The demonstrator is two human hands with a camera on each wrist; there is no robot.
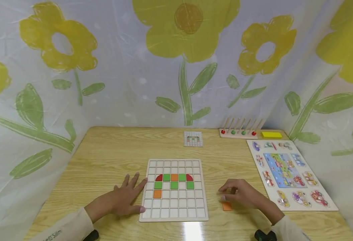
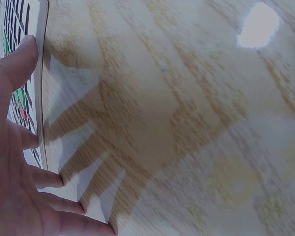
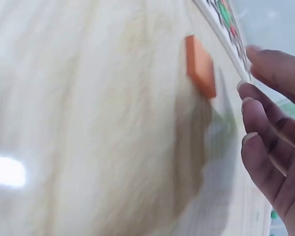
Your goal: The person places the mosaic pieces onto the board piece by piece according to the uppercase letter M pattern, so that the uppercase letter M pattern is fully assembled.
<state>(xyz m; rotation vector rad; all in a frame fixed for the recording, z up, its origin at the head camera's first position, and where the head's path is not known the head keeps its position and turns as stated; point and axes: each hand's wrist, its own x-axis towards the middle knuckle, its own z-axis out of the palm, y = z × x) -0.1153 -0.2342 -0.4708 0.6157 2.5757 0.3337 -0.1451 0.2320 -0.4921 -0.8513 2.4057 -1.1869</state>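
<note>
A white square grid board [image 1: 182, 212] lies flat on the wooden table. Red rounded tiles [image 1: 189, 177], green square tiles [image 1: 174, 185] and orange square tiles [image 1: 157, 193] fill some of its cells. My left hand [image 1: 123, 199] rests with fingers spread at the board's left side, its thumb and a finger at the rim. To the right of the board, a loose orange square tile [image 1: 226, 206] lies on the table. My right hand [image 1: 242, 194] hovers by it, fingers loosely bent. In the right wrist view, a gap separates the fingertips from that orange tile [image 3: 200, 69].
Behind the board lies a small pattern card [image 1: 193, 139] showing a similar grid. A peg rack [image 1: 238, 133] with red and green beads stands at the back right, beside a yellow block [image 1: 271, 135]. A picture puzzle board [image 1: 291, 172] covers the right side.
</note>
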